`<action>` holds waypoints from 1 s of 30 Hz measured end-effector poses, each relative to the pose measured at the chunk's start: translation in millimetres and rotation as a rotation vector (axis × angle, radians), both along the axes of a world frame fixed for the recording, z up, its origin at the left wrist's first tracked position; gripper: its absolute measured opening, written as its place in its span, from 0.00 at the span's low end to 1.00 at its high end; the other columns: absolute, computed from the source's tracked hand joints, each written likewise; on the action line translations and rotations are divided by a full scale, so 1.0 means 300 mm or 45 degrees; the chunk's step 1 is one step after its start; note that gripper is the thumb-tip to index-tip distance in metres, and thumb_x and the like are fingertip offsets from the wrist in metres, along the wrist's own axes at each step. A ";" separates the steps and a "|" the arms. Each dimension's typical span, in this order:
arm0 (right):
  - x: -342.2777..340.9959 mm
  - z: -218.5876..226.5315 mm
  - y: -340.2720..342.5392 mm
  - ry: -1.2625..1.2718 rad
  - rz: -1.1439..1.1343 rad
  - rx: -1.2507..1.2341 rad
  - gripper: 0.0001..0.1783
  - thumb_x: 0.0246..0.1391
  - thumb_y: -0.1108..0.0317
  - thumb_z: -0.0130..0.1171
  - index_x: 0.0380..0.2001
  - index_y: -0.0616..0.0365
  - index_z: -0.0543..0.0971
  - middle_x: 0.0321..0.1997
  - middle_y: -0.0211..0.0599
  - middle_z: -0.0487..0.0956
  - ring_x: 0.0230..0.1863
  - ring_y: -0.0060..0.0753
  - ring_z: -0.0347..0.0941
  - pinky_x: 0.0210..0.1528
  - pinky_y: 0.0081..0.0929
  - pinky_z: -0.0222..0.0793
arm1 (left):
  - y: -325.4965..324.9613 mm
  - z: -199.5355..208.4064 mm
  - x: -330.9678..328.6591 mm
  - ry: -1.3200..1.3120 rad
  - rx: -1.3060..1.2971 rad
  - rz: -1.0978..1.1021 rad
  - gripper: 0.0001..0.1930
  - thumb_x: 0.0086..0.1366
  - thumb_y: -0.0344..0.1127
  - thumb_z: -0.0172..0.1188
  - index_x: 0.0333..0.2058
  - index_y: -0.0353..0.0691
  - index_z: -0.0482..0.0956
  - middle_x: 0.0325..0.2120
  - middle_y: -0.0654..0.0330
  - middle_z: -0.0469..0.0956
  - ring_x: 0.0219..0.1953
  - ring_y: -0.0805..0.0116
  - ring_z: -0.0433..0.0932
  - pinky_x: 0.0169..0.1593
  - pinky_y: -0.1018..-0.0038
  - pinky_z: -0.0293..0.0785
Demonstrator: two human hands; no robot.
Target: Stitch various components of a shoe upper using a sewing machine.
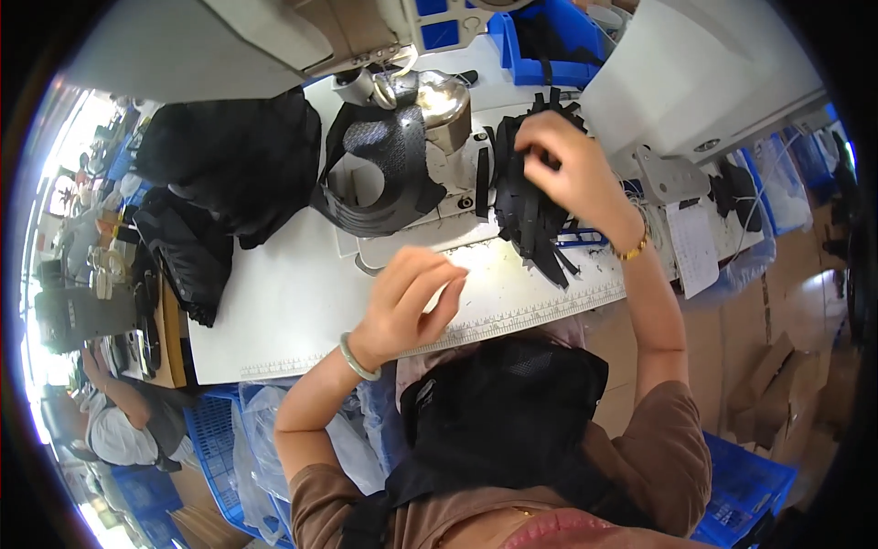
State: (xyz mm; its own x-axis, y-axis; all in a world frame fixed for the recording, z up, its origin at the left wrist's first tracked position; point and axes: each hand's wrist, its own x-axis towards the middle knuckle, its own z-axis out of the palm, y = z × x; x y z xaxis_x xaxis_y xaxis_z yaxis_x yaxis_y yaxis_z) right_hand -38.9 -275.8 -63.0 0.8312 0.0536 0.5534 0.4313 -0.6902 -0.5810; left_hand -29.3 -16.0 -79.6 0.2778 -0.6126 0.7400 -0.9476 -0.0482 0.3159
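Observation:
Over the front part of the white sewing table (283, 316), my left hand (402, 297) is closed in a loose pinch, and nothing shows between its fingertips. My right hand (581, 174) reaches over a pile of black fabric strips (526, 215). Its fingers curl together against the pile, and what they may hold is hidden. Between the hands and the machine, a curved black mesh piece (389, 156) lies around the sewing machine's bed, beneath the needle area. A shiny metal housing (445, 105) stands just behind it.
Black fabric pieces (238, 165) are heaped on the table's left. The machine head (357, 27) overhangs the work. A blue bin (549, 69) stands at the back, a blue crate (215, 448) below left. A paper sheet (692, 247) hangs at the right. Another person (123, 425) sits far left.

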 end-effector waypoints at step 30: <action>-0.197 0.020 0.161 0.886 0.512 1.210 0.07 0.56 0.71 0.58 0.34 0.64 0.74 0.19 0.29 0.73 0.19 0.16 0.71 0.19 0.14 0.66 | -0.070 0.040 0.016 -0.227 0.074 0.206 0.20 0.47 0.17 0.61 0.42 0.36 0.79 0.41 0.60 0.75 0.39 0.64 0.74 0.38 0.74 0.74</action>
State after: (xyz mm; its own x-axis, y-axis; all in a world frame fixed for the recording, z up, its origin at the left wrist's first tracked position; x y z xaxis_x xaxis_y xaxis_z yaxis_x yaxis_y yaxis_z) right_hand -98.1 -227.6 -57.2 0.9807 0.1918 -0.0390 -0.0850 0.2380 -0.9675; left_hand -24.6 -36.9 -67.7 0.2438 -0.6139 0.7508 -0.9666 -0.2168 0.1366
